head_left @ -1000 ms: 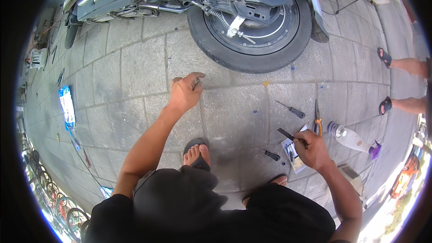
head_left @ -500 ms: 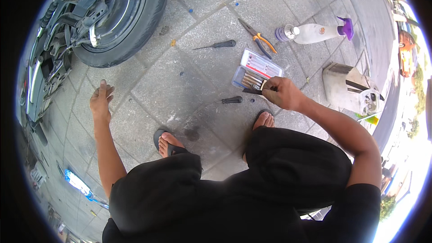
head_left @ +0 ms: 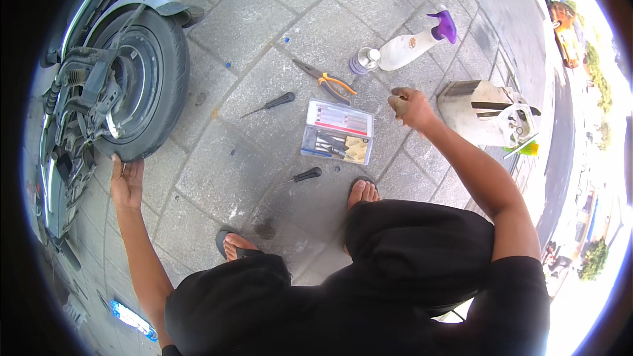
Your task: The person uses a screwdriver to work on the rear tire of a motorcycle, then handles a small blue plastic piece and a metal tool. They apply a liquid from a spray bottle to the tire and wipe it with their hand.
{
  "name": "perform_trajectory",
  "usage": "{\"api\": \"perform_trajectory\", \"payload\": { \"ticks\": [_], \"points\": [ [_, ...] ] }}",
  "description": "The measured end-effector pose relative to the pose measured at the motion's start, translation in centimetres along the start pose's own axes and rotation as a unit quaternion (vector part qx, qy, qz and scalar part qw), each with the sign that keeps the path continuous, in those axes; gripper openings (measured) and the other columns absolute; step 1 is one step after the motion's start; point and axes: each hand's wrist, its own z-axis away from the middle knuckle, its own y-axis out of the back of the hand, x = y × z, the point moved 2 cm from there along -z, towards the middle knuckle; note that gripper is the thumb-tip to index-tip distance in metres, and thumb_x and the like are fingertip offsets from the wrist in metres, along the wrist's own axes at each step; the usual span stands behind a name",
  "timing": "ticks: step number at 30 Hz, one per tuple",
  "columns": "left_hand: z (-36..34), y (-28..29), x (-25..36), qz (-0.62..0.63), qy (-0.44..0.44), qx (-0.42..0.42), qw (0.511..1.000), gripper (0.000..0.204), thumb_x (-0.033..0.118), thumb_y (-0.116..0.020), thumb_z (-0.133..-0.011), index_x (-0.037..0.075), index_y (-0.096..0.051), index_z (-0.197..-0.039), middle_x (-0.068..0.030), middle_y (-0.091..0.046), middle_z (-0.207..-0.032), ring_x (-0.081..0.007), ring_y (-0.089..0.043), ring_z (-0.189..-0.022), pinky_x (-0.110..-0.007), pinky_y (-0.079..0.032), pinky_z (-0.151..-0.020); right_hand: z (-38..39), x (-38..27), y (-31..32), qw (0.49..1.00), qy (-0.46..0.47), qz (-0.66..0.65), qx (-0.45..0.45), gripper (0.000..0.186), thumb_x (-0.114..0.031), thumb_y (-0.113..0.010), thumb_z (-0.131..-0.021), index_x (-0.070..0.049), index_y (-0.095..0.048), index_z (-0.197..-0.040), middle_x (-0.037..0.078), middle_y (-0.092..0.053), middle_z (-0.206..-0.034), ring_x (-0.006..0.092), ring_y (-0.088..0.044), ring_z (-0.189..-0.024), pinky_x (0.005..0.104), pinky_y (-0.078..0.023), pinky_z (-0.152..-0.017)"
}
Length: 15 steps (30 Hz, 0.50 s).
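Two sandalled feet are planted on the paving. Left hand [head_left: 127, 181], fingers flat and spread, braces against the scooter tyre [head_left: 148, 86]. Right hand [head_left: 410, 107], fingers curled narrow around a small item I cannot identify, hovers beyond the open repair kit case [head_left: 337, 132], near pliers [head_left: 328, 81] and bottle [head_left: 412, 45].

Bright daylight, sharp at centre; the right edge is blown out to glare, paving lines bend toward the dark rim, and edge detail perhaps blurs.
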Motion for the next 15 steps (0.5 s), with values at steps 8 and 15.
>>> {"api": "perform_trajectory", "payload": {
  "ticks": [8, 15],
  "points": [
    [3.3, -5.0, -4.3, 0.104, 0.034, -0.071, 0.991, 0.037, 0.027, -0.075, -0.104, 0.009, -0.062, -0.134, -0.0087, -0.068, -0.135, -0.0289, -0.060, -0.132, -0.059, -0.040, -0.124, -8.9, -3.4, 10.2, 0.959, 0.129, -0.233, 0.095, 0.065, -0.044, -0.087, -0.088, -0.011, -0.064, -0.139, 0.000, -0.069, -0.108, 0.0146, -0.062, -0.100, 0.0329, -0.045, -0.091],
    [3.2, -8.4, -5.3, 0.158, 0.007, -0.027, 0.987, 0.043, 0.018, -0.077, -0.102, 0.004, -0.061, -0.139, -0.0118, -0.067, -0.141, -0.0306, -0.057, -0.140, -0.059, -0.037, -0.127, -16.0, -5.1, 11.2, 0.939, 0.222, -0.159, 0.211, 0.061, -0.037, -0.079, -0.102, -0.007, -0.061, -0.151, 0.001, -0.067, -0.117, 0.0099, -0.059, -0.105, 0.0279, -0.047, -0.096]
  ]
}}
